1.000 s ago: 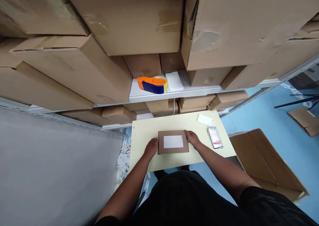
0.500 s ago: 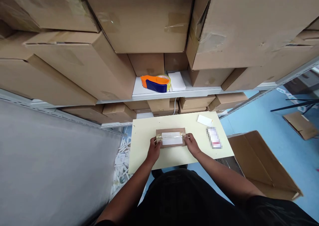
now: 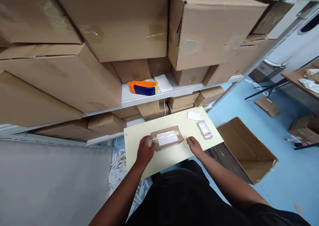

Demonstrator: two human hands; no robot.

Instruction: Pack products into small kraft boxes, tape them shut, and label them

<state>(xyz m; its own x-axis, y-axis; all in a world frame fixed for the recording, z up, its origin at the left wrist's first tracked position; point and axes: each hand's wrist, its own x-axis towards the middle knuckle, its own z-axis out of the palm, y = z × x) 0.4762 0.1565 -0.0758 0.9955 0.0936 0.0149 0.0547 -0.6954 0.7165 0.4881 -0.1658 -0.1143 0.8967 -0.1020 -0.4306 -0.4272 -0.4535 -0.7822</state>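
Observation:
A small cardboard box (image 3: 179,137) lies flat on the pale table (image 3: 134,159). On its top is a white label (image 3: 167,138) with clear tape running lengthwise across it. My left hand (image 3: 145,150) grips the box's left end, thumb toward the near side and fingers round the far side. Just off the right end, my right hand (image 3: 194,145) hovers with curled fingers, apart from the box; I see nothing in it. Beyond that hand lie a blurred-out item (image 3: 204,129) and a white card (image 3: 193,115).
Cartons (image 3: 134,23) fill the shelves ahead. An orange and blue tape dispenser (image 3: 143,87) and a white stack (image 3: 162,83) sit on the middle shelf. An open carton (image 3: 245,149) stands right of the table. Paper scraps (image 3: 117,172) litter the floor at left.
My right hand has let go of the box's right end and moved slightly away. My left hand stays at the left end. The view has turned to the right, and the box appears tilted.

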